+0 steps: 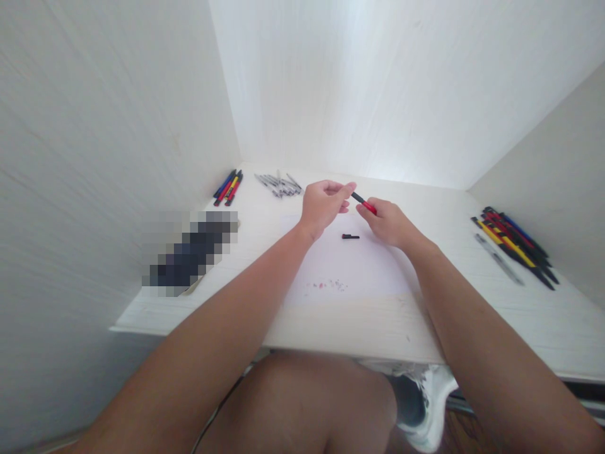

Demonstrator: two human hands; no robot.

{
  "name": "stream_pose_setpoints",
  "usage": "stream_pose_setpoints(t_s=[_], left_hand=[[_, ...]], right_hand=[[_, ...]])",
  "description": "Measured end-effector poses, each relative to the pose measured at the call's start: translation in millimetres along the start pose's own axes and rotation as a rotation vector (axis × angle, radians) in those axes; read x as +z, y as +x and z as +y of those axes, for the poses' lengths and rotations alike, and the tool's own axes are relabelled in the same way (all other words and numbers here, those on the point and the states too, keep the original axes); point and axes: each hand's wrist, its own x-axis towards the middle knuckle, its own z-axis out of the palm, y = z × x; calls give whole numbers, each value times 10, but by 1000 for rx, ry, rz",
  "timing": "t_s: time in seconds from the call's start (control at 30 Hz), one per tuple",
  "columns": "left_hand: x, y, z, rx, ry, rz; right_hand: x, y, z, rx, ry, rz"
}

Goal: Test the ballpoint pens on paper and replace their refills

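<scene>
My right hand (pixel 387 222) is closed around a red pen barrel with a black tip (pixel 363 202), held above a white sheet of paper (pixel 350 265). My left hand (pixel 324 203) hovers just left of the pen's tip, fingers curled and thumb and forefinger pinched close to it; whether they hold anything is too small to tell. A small black pen part (pixel 350 236) lies on the paper below both hands. Tiny pinkish bits (pixel 328 285) are scattered near the paper's front edge.
The white desk (pixel 520 315) sits in a white-walled nook. A bundle of coloured pens (pixel 227 187) lies at the back left, grey refills (pixel 280 185) beside it, more coloured pens (pixel 515 244) at the right. A blurred dark object (pixel 189 253) lies at left. My knee and shoe show below.
</scene>
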Motion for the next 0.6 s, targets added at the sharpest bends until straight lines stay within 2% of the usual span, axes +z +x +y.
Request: stream_pose_setpoints(t_s=[0.27, 0.43, 0.6], left_hand=[[-24, 4, -18, 2, 18, 21], [-25, 4, 4, -52, -15, 38], [-48, 6, 27, -84, -25, -3]], right_hand=[[-30, -28, -58, -1, -73, 16], [-21, -25, -67, -24, -97, 13], [6, -20, -76, -5, -45, -13]])
